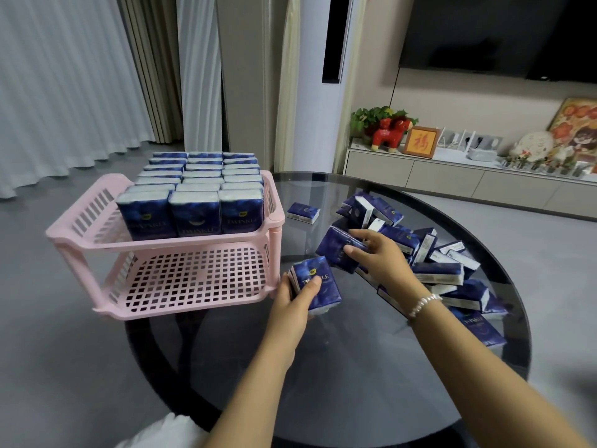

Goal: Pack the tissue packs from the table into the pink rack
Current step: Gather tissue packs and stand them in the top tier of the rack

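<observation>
A pink two-tier rack (80, 236) stands on the left edge of a round dark glass table (339, 367). Its upper tier is packed with upright dark blue tissue packs (193, 215) in three rows; its lower tier (193, 276) holds nothing. My left hand (295, 300) grips a small stack of blue packs (318, 287) just right of the lower tier. My right hand (376, 258) is closed on another blue pack (336, 250) at the edge of a loose pile of packs (445, 270).
One single pack (303, 212) lies apart near the rack's right side. The pile spreads along the table's right half to its rim. Behind stand a low white cabinet (452, 176) with ornaments, a wall television and curtains. Grey floor surrounds the table.
</observation>
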Available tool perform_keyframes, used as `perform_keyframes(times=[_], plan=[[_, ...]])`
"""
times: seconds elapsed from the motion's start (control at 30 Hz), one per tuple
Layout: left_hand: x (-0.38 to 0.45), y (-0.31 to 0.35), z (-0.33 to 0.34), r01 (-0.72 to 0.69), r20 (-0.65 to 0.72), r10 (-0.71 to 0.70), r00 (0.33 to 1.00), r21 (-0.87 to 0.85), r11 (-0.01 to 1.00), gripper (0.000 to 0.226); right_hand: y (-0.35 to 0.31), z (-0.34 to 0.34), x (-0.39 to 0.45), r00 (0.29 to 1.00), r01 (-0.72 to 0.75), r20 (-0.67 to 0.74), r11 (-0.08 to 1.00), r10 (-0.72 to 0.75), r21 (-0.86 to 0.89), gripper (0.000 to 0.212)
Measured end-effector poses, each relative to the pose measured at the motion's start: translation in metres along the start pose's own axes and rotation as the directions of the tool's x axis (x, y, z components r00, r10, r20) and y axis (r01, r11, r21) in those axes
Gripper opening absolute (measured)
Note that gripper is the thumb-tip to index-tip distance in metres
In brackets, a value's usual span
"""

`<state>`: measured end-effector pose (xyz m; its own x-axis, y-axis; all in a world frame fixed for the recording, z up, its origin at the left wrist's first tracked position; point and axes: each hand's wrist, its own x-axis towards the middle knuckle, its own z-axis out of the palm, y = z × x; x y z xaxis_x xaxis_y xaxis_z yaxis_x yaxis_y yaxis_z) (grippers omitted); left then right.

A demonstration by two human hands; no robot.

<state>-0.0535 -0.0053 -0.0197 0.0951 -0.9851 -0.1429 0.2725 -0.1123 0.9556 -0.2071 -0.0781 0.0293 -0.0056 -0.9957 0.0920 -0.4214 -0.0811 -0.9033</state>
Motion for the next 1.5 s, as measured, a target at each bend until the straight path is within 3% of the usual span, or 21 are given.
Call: perform_keyframes(times=[0.13,0.27,0.4,0.47,0.7,0.8,0.87,0.93,1.0,1.07,1.13,1.27,1.4,1.5], plan=[[-0.007,0.001,-0.002,-0.011,0.019,0.010,1.000,0.046,0.999,0.032,-0.002,-0.022,-0.028,0.999,-0.033,-0.031,0.974,0.041,0.226,0.026],[-0.016,0.003,-0.004,-0.021,0.089,0.011,0.996,0.119,0.993,0.016,-0.009,-0.036,-0.052,0.996,0.049,0.056,0.952,-0.069,0.303,0.019],[-0.024,0.002,-0.005,-0.002,0.177,-0.037,0.984,0.212,0.977,0.034,-0.016,-0.030,-0.066,0.971,0.107,0.185,0.967,-0.151,0.232,0.027],[-0.026,0.003,-0.004,0.023,0.207,-0.074,0.975,0.238,0.971,0.030,-0.017,-0.023,-0.069,0.962,0.142,0.205,0.972,-0.180,0.186,0.027],[-0.032,0.008,0.000,0.137,0.325,-0.140,0.935,0.032,0.990,0.056,-0.018,-0.003,-0.066,0.934,0.333,0.181,0.933,-0.307,-0.137,0.023],[-0.031,0.006,-0.003,0.101,0.332,-0.115,0.936,0.061,0.993,0.055,-0.017,0.006,-0.065,0.915,0.376,0.194,0.922,-0.353,-0.095,0.023],[-0.030,0.004,-0.005,0.086,0.315,-0.098,0.944,0.053,0.995,0.049,-0.015,0.008,-0.064,0.933,0.293,0.209,0.956,-0.291,0.022,0.030],[-0.029,0.005,-0.006,0.055,0.284,-0.052,0.958,-0.003,0.998,0.039,-0.009,0.004,-0.062,0.951,0.083,0.279,0.977,-0.136,0.195,0.049],[-0.028,0.007,-0.008,0.003,0.252,0.003,0.968,-0.022,1.000,0.042,0.001,-0.002,-0.060,0.890,-0.147,0.455,0.928,-0.027,0.342,0.057],[-0.027,0.009,-0.011,-0.043,0.244,0.034,0.969,0.033,0.999,0.060,0.008,-0.007,-0.063,0.798,-0.233,0.600,0.888,-0.058,0.396,0.058],[-0.026,0.009,-0.014,-0.051,0.287,0.012,0.958,0.130,0.990,0.090,0.014,-0.010,-0.064,0.751,-0.247,0.651,0.870,-0.107,0.427,0.073],[-0.029,0.009,-0.022,-0.075,0.361,-0.062,0.930,0.353,0.933,0.091,0.025,-0.018,-0.066,0.762,-0.244,0.640,0.871,-0.100,0.426,0.091],[-0.031,0.009,-0.028,-0.099,0.356,-0.167,0.919,0.621,0.777,0.123,0.034,-0.019,-0.072,0.744,-0.065,0.663,0.979,-0.080,0.191,0.093],[-0.035,0.015,-0.026,-0.061,0.327,-0.229,0.917,0.681,0.729,0.121,0.035,-0.020,-0.073,0.746,-0.009,0.662,0.993,-0.070,0.116,0.096]])
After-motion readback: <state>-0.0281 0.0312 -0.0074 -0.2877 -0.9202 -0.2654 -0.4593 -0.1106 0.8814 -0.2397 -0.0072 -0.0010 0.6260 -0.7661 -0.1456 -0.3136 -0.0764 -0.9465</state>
